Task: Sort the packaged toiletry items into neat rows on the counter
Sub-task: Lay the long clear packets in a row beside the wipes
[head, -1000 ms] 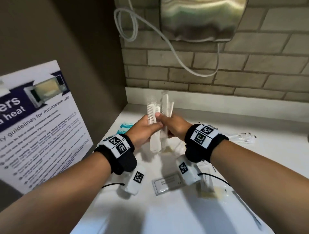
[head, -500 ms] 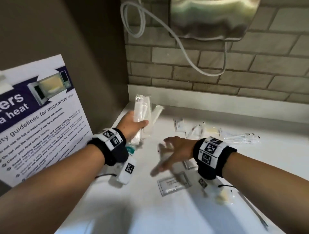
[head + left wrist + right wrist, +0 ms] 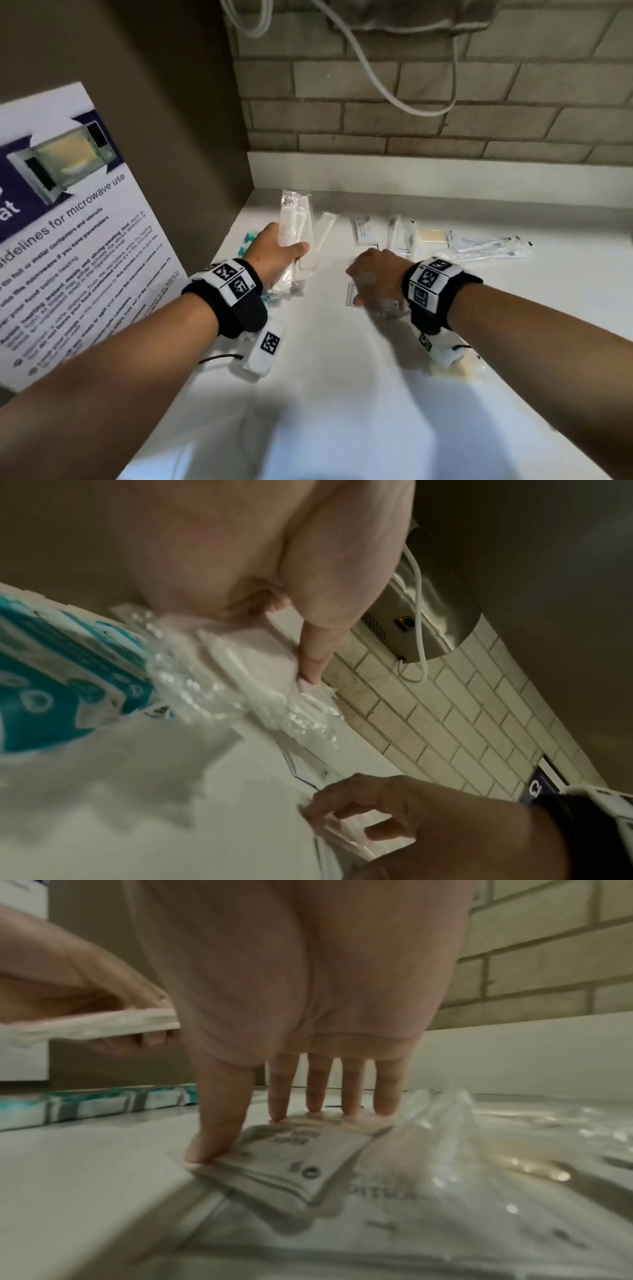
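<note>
I can read "for microwave use" on the poster (image 3: 68,219); the words on the small packets (image 3: 291,1161) are too blurry.

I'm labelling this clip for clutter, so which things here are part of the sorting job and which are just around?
Part of the job:
- wrapped combs, held in the left hand
- sachet, under the right hand
- teal packets
- clear packets along the back
- counter

Just around:
- microwave poster
- metal dispenser
- white cable
- brick wall
</note>
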The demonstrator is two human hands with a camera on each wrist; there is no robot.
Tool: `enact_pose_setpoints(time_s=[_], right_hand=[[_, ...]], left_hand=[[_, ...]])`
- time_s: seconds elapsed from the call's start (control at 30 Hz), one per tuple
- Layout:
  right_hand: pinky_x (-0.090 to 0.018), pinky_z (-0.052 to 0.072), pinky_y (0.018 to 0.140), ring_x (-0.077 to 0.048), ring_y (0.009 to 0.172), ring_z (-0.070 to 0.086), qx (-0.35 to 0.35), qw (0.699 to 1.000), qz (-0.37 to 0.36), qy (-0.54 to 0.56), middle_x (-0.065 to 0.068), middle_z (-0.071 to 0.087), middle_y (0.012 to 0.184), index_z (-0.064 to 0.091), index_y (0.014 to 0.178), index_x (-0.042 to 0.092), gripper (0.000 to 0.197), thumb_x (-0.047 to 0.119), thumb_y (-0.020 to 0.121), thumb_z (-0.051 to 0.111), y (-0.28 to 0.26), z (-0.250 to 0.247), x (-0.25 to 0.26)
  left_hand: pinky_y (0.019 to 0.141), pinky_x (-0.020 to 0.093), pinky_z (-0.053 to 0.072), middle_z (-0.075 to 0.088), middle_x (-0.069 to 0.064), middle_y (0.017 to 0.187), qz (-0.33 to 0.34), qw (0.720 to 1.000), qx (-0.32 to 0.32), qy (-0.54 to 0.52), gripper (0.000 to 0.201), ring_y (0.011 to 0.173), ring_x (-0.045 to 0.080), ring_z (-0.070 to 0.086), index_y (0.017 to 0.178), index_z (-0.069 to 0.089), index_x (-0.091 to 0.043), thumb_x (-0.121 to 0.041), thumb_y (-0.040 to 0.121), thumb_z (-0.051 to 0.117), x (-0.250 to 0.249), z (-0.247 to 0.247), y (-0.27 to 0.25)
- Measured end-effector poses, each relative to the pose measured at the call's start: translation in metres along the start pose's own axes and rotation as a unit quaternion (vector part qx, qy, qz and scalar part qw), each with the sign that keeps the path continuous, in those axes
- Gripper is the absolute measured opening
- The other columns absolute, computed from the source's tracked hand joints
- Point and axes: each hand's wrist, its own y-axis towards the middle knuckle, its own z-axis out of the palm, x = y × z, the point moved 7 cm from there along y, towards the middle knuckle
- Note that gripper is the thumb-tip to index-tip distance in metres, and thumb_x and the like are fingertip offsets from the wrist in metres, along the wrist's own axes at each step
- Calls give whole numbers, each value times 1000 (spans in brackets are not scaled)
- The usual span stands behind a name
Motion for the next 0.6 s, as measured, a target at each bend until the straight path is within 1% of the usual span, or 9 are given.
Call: enact_pose_setpoints(time_s=[0.07,0.13,0.2,0.3,0.37,0.47,0.5,0.53,0.6], right_hand=[[-42,42,104,-30,125,48,12,998,46,35,-8,51,137,56,131,21,53,42,83,67,4,4,-24],[-42,46,99,-31,117,54,18,997,67,20,-8,59,126,62,120,21,41,42,85,62,6,1,-40],[-39,48,98,-27,112,59,26,997,75,-2,-3,64,119,65,114,19,41,47,86,55,10,-5,-46],[-43,39,102,-25,119,55,12,996,93,-9,2,60,126,62,124,21,50,51,84,62,26,-21,-48],[-43,40,103,-27,124,52,-34,996,86,18,-1,56,134,57,130,22,53,49,85,61,48,-32,-47],[-42,36,109,-29,136,40,-35,996,75,41,-5,39,150,42,143,22,70,48,83,66,71,-30,-42],[-42,35,110,-31,138,37,-21,997,69,40,-6,35,152,43,141,21,70,47,82,68,75,-26,-40],[-42,37,108,-32,135,39,-10,997,68,46,-7,36,149,49,131,21,61,48,80,69,77,-22,-39],[-40,44,95,-32,120,50,0,995,64,74,-5,43,126,50,103,19,42,47,78,70,80,-15,-40]], left_hand=[[60,28,42,65,8,100,-1,1000,2,6,35,81,21,59,109,52,-13,-33,84,67,-2,4,2],[61,26,40,64,5,99,4,1000,1,9,36,83,18,59,111,52,-13,-32,85,67,-8,8,4],[66,28,42,64,4,102,5,1000,7,-3,37,87,20,59,114,51,-12,-31,86,66,-13,14,9],[79,32,46,63,5,107,-7,1000,16,-6,38,95,23,60,116,51,-12,-30,86,66,-16,23,15],[87,37,49,63,6,108,-14,1000,27,-1,38,98,25,60,115,50,-13,-31,86,66,-16,28,19],[87,39,50,62,7,106,-22,998,44,31,38,97,26,60,114,49,-12,-33,87,65,-15,31,20],[88,39,50,62,8,107,-29,998,47,39,39,97,26,60,115,49,-12,-34,87,65,-13,31,21],[90,41,50,61,8,109,-38,997,51,45,40,98,26,60,115,49,-12,-35,87,65,-11,32,21],[91,44,50,61,9,110,-50,996,53,52,42,99,27,59,116,48,-12,-35,86,65,-8,31,21]])
